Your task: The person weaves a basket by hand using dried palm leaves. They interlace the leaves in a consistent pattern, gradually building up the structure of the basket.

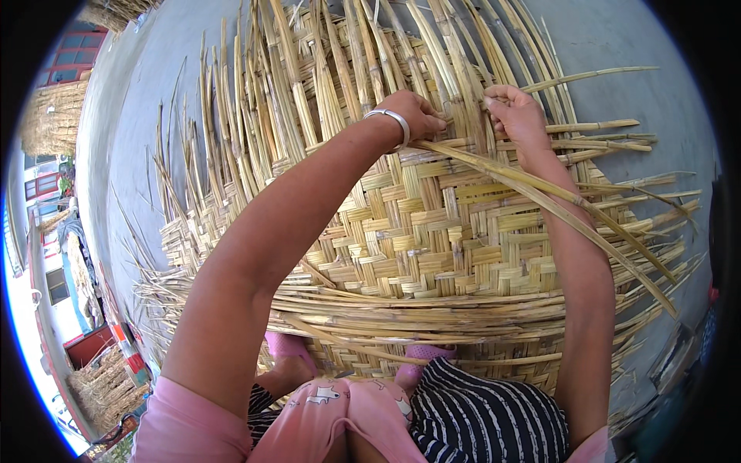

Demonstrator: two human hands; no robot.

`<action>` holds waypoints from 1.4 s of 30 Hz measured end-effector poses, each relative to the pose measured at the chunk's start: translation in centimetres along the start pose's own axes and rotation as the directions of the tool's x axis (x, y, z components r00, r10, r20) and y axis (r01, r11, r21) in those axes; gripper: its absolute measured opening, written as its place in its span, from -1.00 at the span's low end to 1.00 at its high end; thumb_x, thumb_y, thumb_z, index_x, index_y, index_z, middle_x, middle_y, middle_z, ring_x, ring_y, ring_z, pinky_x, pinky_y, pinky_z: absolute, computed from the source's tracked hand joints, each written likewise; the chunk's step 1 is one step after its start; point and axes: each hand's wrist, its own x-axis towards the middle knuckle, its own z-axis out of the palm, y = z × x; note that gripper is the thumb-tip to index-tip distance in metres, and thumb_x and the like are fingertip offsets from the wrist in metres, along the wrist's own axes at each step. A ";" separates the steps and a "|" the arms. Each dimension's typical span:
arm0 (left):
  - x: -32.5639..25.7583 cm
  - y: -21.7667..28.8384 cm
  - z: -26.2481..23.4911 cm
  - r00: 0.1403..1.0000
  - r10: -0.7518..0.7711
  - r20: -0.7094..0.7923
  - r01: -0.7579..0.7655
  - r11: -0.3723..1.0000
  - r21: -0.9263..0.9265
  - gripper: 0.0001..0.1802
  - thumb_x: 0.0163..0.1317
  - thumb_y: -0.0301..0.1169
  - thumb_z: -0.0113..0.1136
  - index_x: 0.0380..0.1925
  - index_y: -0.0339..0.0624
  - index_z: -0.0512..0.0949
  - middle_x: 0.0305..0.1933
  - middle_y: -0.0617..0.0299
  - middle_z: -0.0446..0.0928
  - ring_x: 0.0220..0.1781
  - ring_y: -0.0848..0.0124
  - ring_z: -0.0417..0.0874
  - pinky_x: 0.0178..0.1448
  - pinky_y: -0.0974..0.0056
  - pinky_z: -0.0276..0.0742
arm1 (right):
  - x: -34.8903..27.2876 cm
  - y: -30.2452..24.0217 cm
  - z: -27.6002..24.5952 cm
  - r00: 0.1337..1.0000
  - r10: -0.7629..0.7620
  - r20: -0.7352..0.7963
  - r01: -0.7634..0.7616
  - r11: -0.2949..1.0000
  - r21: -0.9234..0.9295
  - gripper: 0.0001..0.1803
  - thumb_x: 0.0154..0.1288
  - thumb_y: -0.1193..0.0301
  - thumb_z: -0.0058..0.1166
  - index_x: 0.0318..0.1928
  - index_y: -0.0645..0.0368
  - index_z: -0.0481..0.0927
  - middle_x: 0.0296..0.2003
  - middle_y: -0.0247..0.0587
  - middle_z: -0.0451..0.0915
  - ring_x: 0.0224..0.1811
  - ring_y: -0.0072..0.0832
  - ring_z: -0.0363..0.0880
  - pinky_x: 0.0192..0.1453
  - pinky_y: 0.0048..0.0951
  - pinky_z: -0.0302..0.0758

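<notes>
A half-woven mat (417,231) of split yellow reed strips lies in front of me, its weave in a zigzag pattern. My left hand (413,119), with a silver bracelet at the wrist, is closed on reed strips at the weave's far edge; its fingertips are partly hidden. My right hand (515,116) is just to the right, thumb and fingers pinched against a reed strip among the lengthwise ones. Two long loose strips (571,189) run from beneath my left hand, across my right forearm, toward the lower right.
Unwoven lengthwise strips (340,62) fan out beyond the weave. A bundle of loose reeds (432,312) lies across the mat near my feet, which wear pink clogs (428,353). Grey concrete floor (602,46) surrounds the mat. Straw bundles (108,386) stand at the far left.
</notes>
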 end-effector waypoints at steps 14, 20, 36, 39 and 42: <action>-3.3 1.8 -0.2 0.987 0.157 -0.035 -0.142 0.951 0.274 -0.73 0.13 -0.24 0.23 -0.22 -0.10 0.66 -0.30 0.15 0.66 -0.30 0.33 0.66 -0.10 0.26 0.55 | -4.8 0.7 0.7 0.905 -0.323 -0.276 0.181 0.881 -0.437 -0.87 0.16 0.36 0.12 -0.27 0.03 0.64 -0.55 -0.24 0.59 -0.54 -0.48 0.55 -0.41 -0.43 0.44; -2.5 1.6 -3.1 0.982 0.175 0.064 -0.185 0.962 0.203 -0.52 0.26 0.00 0.07 -0.21 -0.22 0.64 -0.25 0.09 0.65 -0.21 0.30 0.65 -0.06 0.20 0.55 | -4.6 0.2 -1.1 0.997 0.019 -0.075 -0.030 0.987 -0.158 -0.74 0.26 0.41 0.05 -0.03 0.08 0.58 -0.52 -0.33 0.57 -0.59 -0.70 0.42 -0.48 -0.57 0.38; -1.6 -0.3 -5.1 0.926 0.124 0.357 -0.250 0.910 0.331 -0.19 0.21 0.31 -0.19 -0.10 -0.30 0.53 -0.16 -0.07 0.55 -0.10 0.16 0.56 -0.02 0.08 0.47 | -6.0 -2.0 -2.1 0.993 -0.101 0.057 0.116 0.883 -0.455 -0.68 0.33 0.25 0.01 -0.02 0.18 0.53 -0.29 -0.34 0.62 -0.38 -0.59 0.54 -0.29 -0.58 0.48; -1.9 -0.3 -5.3 0.944 0.101 0.314 -0.222 0.899 0.377 -0.19 0.23 0.29 -0.21 -0.14 -0.32 0.56 -0.25 -0.05 0.57 -0.15 0.14 0.58 -0.02 0.08 0.48 | -4.9 -3.9 -2.8 0.952 -0.300 -0.061 0.112 0.528 -0.842 -0.71 0.32 0.26 0.01 -0.07 0.17 0.54 -0.49 -0.26 0.58 -0.47 -0.57 0.52 -0.33 -0.52 0.48; -0.4 -1.5 -5.7 0.961 0.192 0.202 -0.258 0.885 0.388 -0.25 0.28 0.25 -0.26 -0.25 -0.22 0.64 -0.19 -0.02 0.61 -0.05 0.12 0.59 0.08 0.06 0.43 | -4.2 -4.9 -4.5 0.990 -0.140 0.002 0.109 0.758 -0.643 -0.72 0.28 0.27 0.07 -0.10 0.18 0.56 -0.40 -0.28 0.61 -0.40 -0.56 0.53 -0.25 -0.50 0.46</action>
